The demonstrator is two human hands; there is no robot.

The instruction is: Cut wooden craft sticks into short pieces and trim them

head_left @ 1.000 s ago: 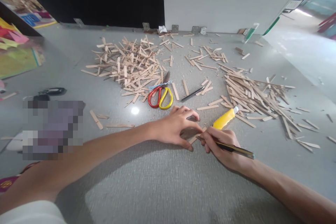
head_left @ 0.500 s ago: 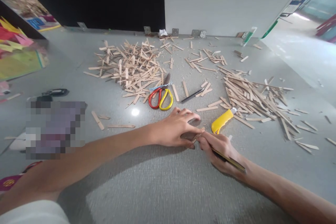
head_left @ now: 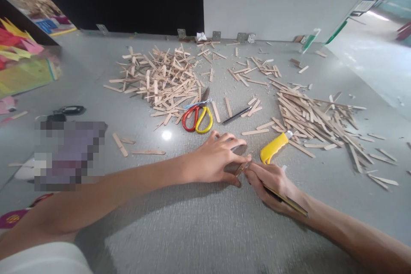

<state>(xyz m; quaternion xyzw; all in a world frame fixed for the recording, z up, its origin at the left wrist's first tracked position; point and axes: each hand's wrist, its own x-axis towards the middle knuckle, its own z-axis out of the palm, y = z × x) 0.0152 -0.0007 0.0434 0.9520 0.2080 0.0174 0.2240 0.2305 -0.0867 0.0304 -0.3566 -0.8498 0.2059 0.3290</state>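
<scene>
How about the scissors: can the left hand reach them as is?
Likely yes: the scissors lie just beyond the left hand, bare surface between. But that hand is pinning a stick and would have to let go.

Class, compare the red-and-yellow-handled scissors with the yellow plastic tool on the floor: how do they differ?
The red-and-yellow-handled scissors have two looped handles in two colours; the yellow plastic tool is one chunky bar, white-tipped. The scissors lie beyond the left hand; the tool beside the right hand. Both lie flat.
</scene>
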